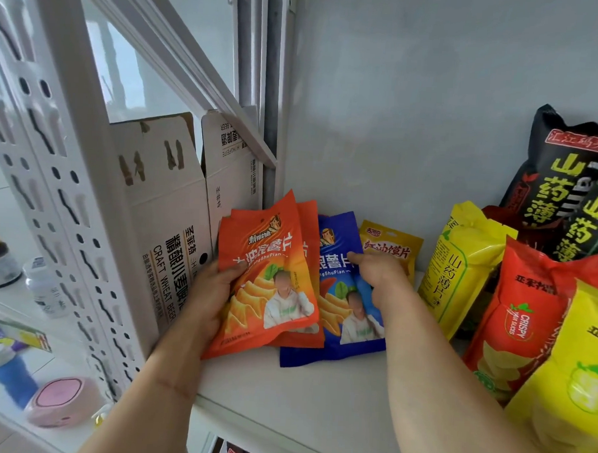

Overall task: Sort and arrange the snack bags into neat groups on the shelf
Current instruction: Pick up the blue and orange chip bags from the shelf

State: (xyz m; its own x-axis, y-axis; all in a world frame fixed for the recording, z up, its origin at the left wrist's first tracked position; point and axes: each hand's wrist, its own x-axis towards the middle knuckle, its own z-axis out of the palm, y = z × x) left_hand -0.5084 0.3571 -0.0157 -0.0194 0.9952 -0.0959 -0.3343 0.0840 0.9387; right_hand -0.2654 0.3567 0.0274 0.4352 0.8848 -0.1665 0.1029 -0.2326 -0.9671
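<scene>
Orange bag (271,280) in left fingers (236,268)

Setting: a storage corner of a home or small shop; cannot tell which. Evidence: white metal shelf (304,391) with a perforated upright (62,195), backed by a plain grey wall (415,111). Packaged snack bags (460,267) stand crowded on the shelf. A beer carton (167,227), printed "CRAFT WHEAT BEER", stands at the shelf's left end. Left of the upright: window (136,78), small bottles (45,287), a pink case (64,401) on a white surface.
</scene>
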